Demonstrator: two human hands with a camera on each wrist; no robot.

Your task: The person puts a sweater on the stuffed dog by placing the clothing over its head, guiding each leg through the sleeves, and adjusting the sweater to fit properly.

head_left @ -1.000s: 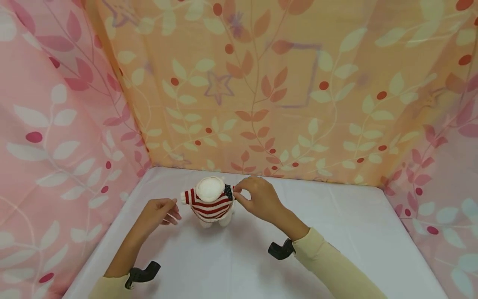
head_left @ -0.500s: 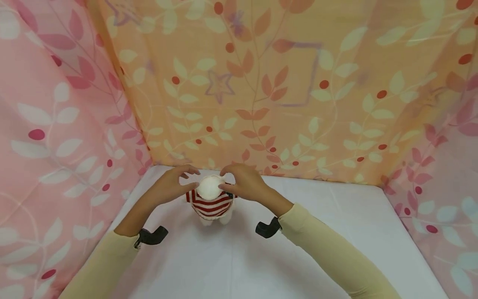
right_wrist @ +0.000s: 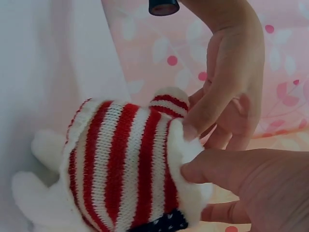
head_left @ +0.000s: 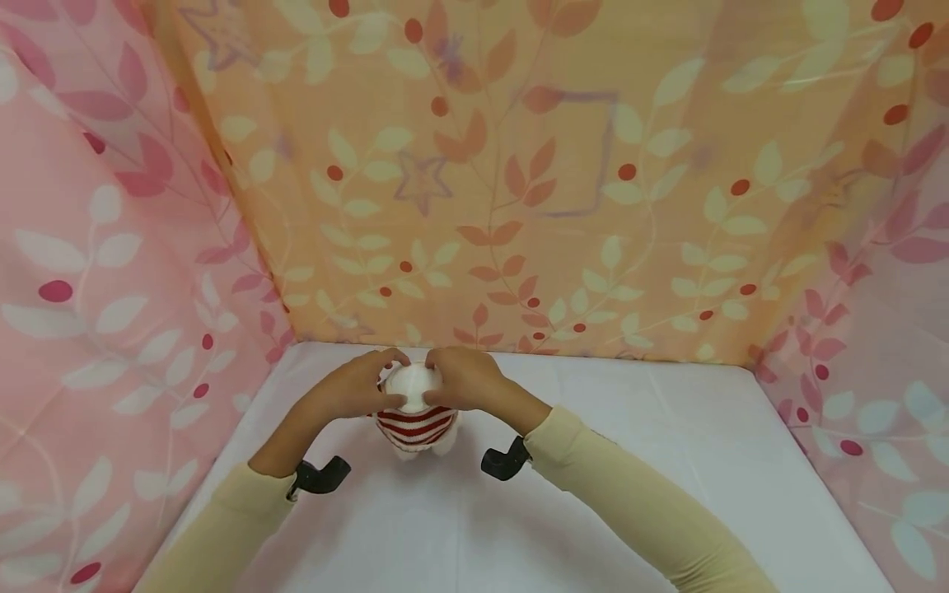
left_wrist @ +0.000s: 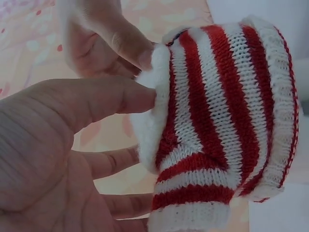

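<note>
Together, the left hand [head_left: 352, 387] and the right hand [head_left: 467, 379] hold a plush toy [head_left: 415, 427] near the back edge of the white table [head_left: 460, 519], left of the middle in the head view. Each hand curves in a narrow grip about one side of the toy's rounded white top [head_left: 410, 387], thumb on the near side and fingers reaching toward the far side. From the left wrist, the left thumb presses the edge of that white part, beside a striped knit arm [left_wrist: 193, 193]; the right thumb is close by. From the right wrist, the right thumb also lies against it, near a dark blue patch [right_wrist: 164, 222] with white specks. The toy wears a red-and-white striped sweater [left_wrist: 217, 96], and white legs [right_wrist: 31, 195] stick out below its hem; whether they touch the table cannot be told. Beige sleeves [head_left: 630, 502] cover both forearms, with a black wrist device [head_left: 504, 463] at each cuff. Behind hangs an orange leaf-printed cloth [head_left: 519, 272], with pink cloth [head_left: 148, 280] at both sides.
</note>
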